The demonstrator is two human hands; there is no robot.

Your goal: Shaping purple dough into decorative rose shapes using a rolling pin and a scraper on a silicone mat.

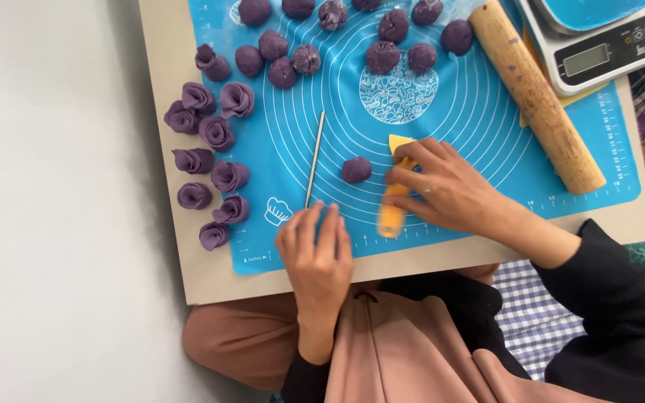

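Observation:
My right hand grips a yellow plastic scraper that lies upright on the blue silicone baking mat. Just left of the scraper sits a single purple dough ball, apart from my fingers. My left hand rests flat on the mat's near edge with fingers stretched out and holds nothing. Its fingertips are next to the lower end of a thin metal stick that lies on the mat.
Several purple dough balls sit at the far side of the mat. Several rose-shaped purple dough pieces line its left edge on a beige board. A wooden rolling pin and a kitchen scale are at the right.

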